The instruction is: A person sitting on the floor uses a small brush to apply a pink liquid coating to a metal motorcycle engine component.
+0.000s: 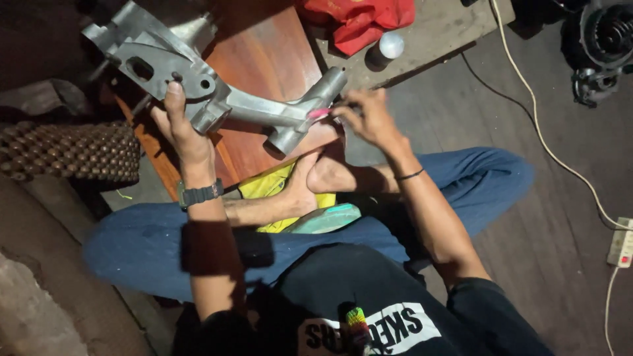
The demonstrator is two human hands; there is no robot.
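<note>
Left hand clamps the grey cast-metal bracket above the far-left wooden board; right hand pinches a small pink tool against its right tubular end, seemingly cleaning; next calls for steady support

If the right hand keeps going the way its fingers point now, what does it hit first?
The right hand points left, pinching a small pink object. Straight ahead, it would likely meet the tubular end of the grey metal casting that the left hand steadies; they look almost touching, though depth is unclear.
</note>
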